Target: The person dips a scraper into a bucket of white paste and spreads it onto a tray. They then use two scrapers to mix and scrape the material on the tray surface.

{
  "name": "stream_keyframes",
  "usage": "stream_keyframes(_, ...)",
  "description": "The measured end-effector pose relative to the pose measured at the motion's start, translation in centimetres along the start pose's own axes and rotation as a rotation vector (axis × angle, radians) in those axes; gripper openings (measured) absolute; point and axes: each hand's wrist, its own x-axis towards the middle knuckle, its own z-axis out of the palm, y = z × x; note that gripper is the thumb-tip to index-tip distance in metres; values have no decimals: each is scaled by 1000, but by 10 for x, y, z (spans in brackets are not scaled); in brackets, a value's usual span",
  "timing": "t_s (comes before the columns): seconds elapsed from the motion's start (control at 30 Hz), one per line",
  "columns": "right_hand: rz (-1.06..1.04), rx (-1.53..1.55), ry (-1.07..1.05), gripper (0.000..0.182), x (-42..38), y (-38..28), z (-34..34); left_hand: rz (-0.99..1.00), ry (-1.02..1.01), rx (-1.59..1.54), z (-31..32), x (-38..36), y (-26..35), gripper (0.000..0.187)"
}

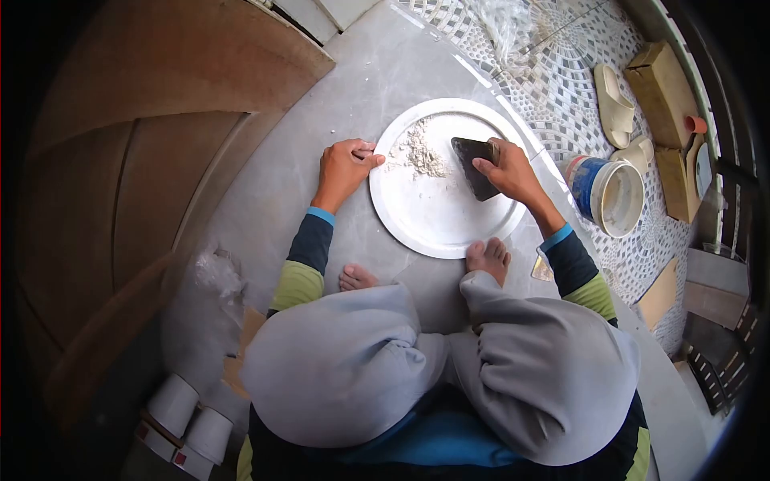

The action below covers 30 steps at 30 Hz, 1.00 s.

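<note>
A round white metal tray (433, 223) lies on the floor in front of my feet. On its upper left part sits a loose heap of pale, crumbly powder (423, 154). My left hand (345, 171) is closed at the tray's left rim, thumb on top of the edge. In my right hand (511, 171) is a dark, flat, rectangular scraper (475, 164), gripped at its right side and tilted over the right half of the tray. Some white smears mark the tray's surface near the heap.
A white and blue bucket (584, 183) stands right of the tray on mosaic tiles. Beyond it are slippers (613, 107) and cardboard boxes (662, 84). Clear plastic (507, 32) lies at the top. A brown wooden door (152, 152) fills the left; white pots (173, 405) sit lower left.
</note>
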Motion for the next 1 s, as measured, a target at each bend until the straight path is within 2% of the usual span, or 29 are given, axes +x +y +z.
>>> stream_keyframes(0.1,116,335,228,29,-5,16,-9,5,-4,2,1,2,-2,32)
stream_keyframes(0.13,165,257,230,29,-6,11,-13,-2,-11,-10,1,3,-3,32)
stream_keyframes(0.27,150,349,261,28,20,30,9,5,-8,3,-1,3,1,31)
stream_keyframes(0.33,7,440,258,29,34,13,21,7,-4,13,0,3,0,30)
stream_keyframes(0.37,-55,413,246,29,41,4,27,16,1,21,0,3,0,30)
stream_keyframes(0.43,52,155,115,30,52,-1,34,27,9,26,1,3,0,29)
stream_keyframes(0.53,-15,336,75,33,50,-18,39,28,22,32,0,1,0,29)
stream_keyframes(0.57,-35,30,98,35,41,-31,32,24,22,29,1,1,2,28)
stream_keyframes(0.63,-190,-43,122,34,29,-46,38,27,7,6,1,2,-1,29)
stream_keyframes(0.67,-161,-53,130,32,23,-44,43,19,-5,-14,2,3,-3,29)
stream_keyframes(0.7,-61,34,156,33,10,-48,39,24,-7,-16,2,3,-1,29)
stream_keyframes(0.77,26,370,348,30,-10,-13,47,31,20,23,0,1,2,30)
stream_keyframes(0.83,280,713,436,26,-35,11,42,17,9,28,0,2,2,32)
stream_keyframes(0.87,323,832,556,22,-42,15,42,3,-1,33,0,2,1,34)
stream_keyframes(0.97,228,774,636,25,-30,36,48,39,-11,20,1,4,-4,34)
stream_keyframes(1.0,262,740,596,26,-20,31,44,37,-19,25,2,2,-4,34)
